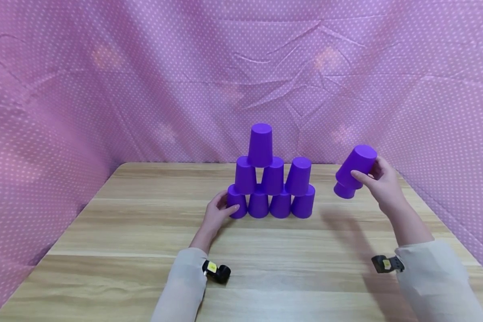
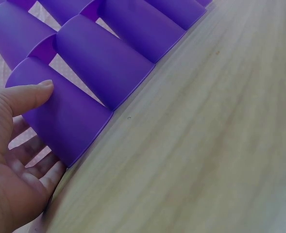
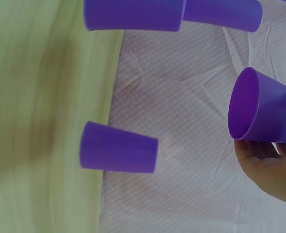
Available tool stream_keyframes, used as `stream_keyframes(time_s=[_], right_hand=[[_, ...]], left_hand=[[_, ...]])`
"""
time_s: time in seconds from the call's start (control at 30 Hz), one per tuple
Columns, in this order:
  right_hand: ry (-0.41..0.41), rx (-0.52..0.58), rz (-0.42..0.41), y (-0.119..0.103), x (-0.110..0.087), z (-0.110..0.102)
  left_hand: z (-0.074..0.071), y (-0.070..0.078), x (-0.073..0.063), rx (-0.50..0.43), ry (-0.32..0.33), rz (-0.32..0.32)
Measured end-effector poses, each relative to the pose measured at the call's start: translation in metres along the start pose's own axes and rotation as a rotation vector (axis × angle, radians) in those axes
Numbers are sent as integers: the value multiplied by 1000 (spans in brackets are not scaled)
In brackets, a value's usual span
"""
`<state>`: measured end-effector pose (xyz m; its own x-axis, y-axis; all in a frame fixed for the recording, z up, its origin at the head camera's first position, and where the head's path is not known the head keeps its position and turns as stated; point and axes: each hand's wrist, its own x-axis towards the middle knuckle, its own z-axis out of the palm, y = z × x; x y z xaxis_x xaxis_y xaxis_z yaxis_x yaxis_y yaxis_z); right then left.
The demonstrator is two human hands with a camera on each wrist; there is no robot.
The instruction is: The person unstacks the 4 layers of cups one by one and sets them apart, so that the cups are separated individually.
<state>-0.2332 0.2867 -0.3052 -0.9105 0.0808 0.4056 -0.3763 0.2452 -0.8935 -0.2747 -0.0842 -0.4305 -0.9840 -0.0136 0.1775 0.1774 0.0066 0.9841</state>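
My right hand grips raised cup, ten o'clock; my left hand holds base-row end cup, two o'clock.

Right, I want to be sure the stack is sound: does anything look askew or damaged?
Nothing stands out: the stacked cups stand rim down, none fallen or visibly damaged. The lone cup to their right stands rim down, and the tilted cup is held in the right hand.

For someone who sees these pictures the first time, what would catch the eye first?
Probably the cup stack on the table, purple against pink cloth, its top cup standing alone. Next, the tilted cup that the right hand holds in the air, right of the cup stack.
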Motion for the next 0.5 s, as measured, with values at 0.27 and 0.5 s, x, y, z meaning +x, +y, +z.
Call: stream_keyframes(time_s=[0.27,0.5], right_hand=[[-24,27,34,19,-10,-14],[-34,58,101,32,-16,-23]], left_hand=[[1,0,0,-5,-11,9],[0,0,-1,-15,-10,16]])
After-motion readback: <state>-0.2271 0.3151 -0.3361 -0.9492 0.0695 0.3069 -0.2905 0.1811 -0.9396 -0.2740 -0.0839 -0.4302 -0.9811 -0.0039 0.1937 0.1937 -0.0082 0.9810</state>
